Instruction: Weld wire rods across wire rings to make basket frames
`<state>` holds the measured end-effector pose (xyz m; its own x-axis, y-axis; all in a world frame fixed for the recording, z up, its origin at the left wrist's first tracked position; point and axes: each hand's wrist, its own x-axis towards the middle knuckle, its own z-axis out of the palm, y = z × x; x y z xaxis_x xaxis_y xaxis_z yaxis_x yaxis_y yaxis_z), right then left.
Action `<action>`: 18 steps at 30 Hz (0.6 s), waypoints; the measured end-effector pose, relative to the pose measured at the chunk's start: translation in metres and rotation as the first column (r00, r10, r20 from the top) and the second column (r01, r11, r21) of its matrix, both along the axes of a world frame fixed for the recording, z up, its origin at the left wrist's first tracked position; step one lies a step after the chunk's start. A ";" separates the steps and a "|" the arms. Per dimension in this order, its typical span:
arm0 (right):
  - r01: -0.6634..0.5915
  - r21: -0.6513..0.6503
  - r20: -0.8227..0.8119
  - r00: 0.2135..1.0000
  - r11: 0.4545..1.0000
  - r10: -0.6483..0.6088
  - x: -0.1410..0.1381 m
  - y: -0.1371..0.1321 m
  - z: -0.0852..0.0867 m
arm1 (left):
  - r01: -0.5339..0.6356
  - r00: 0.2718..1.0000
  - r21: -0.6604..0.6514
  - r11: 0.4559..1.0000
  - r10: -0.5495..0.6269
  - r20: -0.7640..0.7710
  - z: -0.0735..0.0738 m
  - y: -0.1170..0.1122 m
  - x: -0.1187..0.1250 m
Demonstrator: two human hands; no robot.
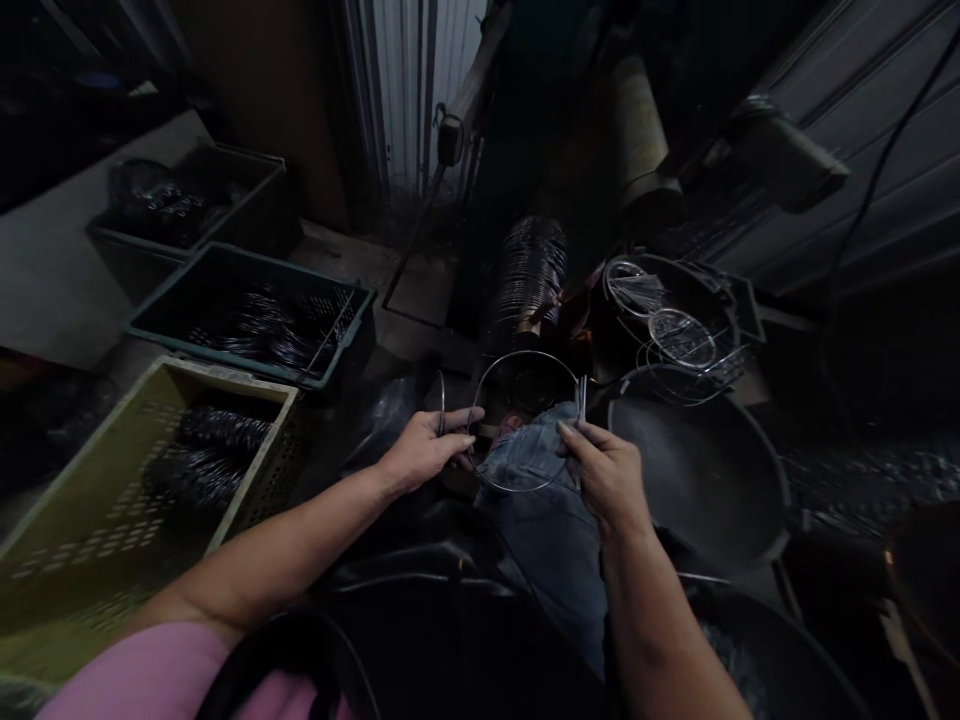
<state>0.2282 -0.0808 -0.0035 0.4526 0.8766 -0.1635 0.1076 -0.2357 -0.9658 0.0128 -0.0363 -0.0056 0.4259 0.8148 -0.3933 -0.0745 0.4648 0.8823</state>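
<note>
My left hand (424, 445) is closed, its fingers at the left edge of a thin wire ring (517, 352) that hangs upright above my lap. A second ring (442, 385), seen nearly edge-on, stands between the fingers of that hand. My right hand (611, 465) pinches a few short straight metal rods (583, 392). They stand upright against the ring's right side; whether they touch it I cannot tell. Behind the ring lies the blue denim (547, 470) over my leg.
On the left are a yellow crate (90, 490), a green crate (255, 372) and a darker bin (217, 225), with metal parts inside. A stack of wire rings (529, 265) lies ahead. Wire parts (679, 335) rest in a basin beyond a wide grey pan (697, 470).
</note>
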 end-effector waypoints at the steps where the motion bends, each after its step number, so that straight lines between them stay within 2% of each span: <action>1: -0.008 -0.001 0.014 1.000 1.000 0.008 0.002 0.000 0.001 | 0.008 1.000 0.029 1.000 -0.008 -0.001 0.001 0.001 0.002; 4: -0.001 -0.053 0.136 0.991 0.999 0.008 0.013 -0.005 0.009 | 0.035 0.999 0.071 0.997 -0.036 0.002 0.004 0.004 0.007; 7: 0.114 -0.008 0.329 0.938 0.993 -0.105 0.026 -0.017 0.021 | 0.040 0.999 0.042 0.998 -0.041 0.017 0.005 0.005 0.011; 9: 0.153 0.049 0.307 0.938 0.987 -0.161 0.030 -0.028 0.030 | 0.017 0.999 -0.004 1.000 -0.016 0.051 0.006 0.006 0.012; 10: 0.131 0.048 0.241 0.961 0.990 -0.139 0.029 -0.033 0.034 | 0.002 0.998 -0.024 1.000 0.000 0.070 0.006 0.007 0.013; 12: 0.003 0.013 0.113 0.994 1.000 -0.004 0.021 -0.041 0.039 | -0.027 0.994 -0.051 0.998 0.032 0.100 0.006 0.008 0.012; 14: -0.170 -0.013 0.092 0.981 0.985 0.171 0.006 -0.043 0.042 | -0.054 0.992 -0.067 0.996 0.062 0.114 0.006 0.009 0.012; 16: -0.322 0.002 0.192 0.929 0.947 0.315 -0.011 -0.041 0.043 | -0.067 0.990 -0.082 0.994 0.076 0.122 0.007 0.010 0.011; 18: -0.458 0.010 0.375 0.826 0.889 0.421 -0.025 -0.037 0.043 | -0.066 0.987 -0.093 0.993 0.079 0.140 0.009 0.010 0.010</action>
<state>0.2029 -0.1178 0.0397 0.0257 0.9993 0.0270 0.5146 0.0099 -0.8573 0.0227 -0.0263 0.0036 0.4238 0.8106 -0.4042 -0.2337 0.5290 0.8158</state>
